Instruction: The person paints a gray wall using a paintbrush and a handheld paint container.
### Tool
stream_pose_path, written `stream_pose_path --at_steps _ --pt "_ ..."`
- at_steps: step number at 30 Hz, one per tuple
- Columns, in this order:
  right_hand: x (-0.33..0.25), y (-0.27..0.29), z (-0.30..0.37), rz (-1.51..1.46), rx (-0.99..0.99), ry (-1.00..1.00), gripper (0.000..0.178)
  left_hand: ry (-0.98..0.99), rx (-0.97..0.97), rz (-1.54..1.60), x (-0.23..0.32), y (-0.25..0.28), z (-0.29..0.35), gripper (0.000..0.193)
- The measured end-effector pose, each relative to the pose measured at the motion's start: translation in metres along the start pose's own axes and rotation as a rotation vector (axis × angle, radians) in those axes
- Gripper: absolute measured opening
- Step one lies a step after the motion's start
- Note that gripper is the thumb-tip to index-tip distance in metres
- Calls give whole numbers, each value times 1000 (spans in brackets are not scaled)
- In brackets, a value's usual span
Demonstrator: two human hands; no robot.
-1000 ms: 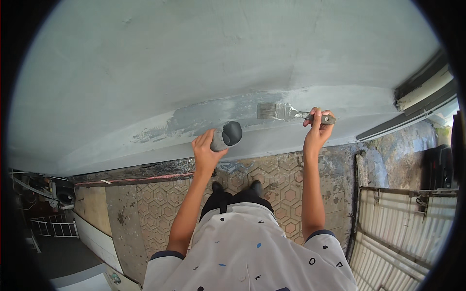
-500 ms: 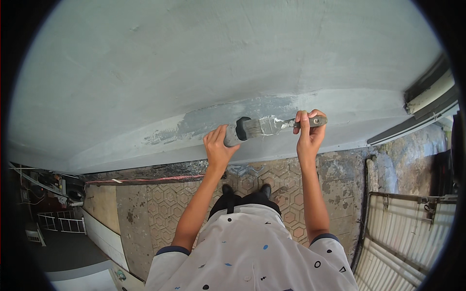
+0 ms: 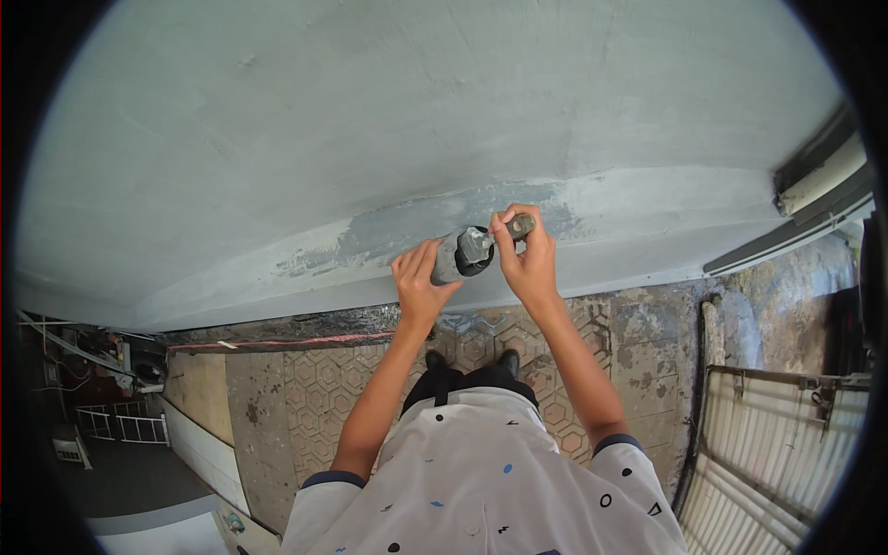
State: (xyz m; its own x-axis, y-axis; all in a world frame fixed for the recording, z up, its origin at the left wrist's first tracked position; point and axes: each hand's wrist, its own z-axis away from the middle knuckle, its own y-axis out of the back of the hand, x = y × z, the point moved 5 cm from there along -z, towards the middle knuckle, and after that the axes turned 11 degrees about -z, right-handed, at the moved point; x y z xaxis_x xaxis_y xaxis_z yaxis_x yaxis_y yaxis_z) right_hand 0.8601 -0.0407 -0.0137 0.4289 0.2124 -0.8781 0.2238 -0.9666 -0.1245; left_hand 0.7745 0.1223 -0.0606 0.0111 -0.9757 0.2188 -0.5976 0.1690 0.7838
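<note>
My left hand is wrapped round a grey cup-like container with a dark opening, tilted toward the right. A paintbrush is gripped by its handle in my right hand, just right of the cup. Its paint-smeared ferrule shows at the cup's mouth, and the bristles are inside, hidden from view. Beyond both hands stands a pale grey wall, with a darker, patchy grey painted strip along its lower part.
Hexagon-patterned paving lies under my feet. A corrugated metal panel stands at the lower right, and a pipe runs near the wall's right end. At the left are a white rack and dark clutter.
My right hand has moved left with the paintbrush, and the bristles have gone into the cup's opening. My left hand has stayed nearly in place, with the cup's mouth turned slightly.
</note>
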Motion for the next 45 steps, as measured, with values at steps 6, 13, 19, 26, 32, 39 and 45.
stream_pose_path --at_steps 6,13,19,26,32,39,45 --pt "2 33 -2 -39 94 -25 11 35 33 -28 1 -7 -7 76" --pt "7 98 -11 -312 425 15 12 15 -7 -9 12 -27 -30 72" --pt "25 166 -29 -207 610 182 11 116 -2 -15 -1 -37 -35 66" --pt "105 181 -41 204 531 97 10 140 -16 -30 -11 -40 -19 67" --pt "85 234 -43 463 656 239 11 221 -14 4 -34 -23 -6 68" --pt "110 143 -25 860 167 329 30 243 -6 33 -37 -21 -1 69" --pt "96 20 21 582 -170 471 32 248 37 2 -32 -2 -3 68"
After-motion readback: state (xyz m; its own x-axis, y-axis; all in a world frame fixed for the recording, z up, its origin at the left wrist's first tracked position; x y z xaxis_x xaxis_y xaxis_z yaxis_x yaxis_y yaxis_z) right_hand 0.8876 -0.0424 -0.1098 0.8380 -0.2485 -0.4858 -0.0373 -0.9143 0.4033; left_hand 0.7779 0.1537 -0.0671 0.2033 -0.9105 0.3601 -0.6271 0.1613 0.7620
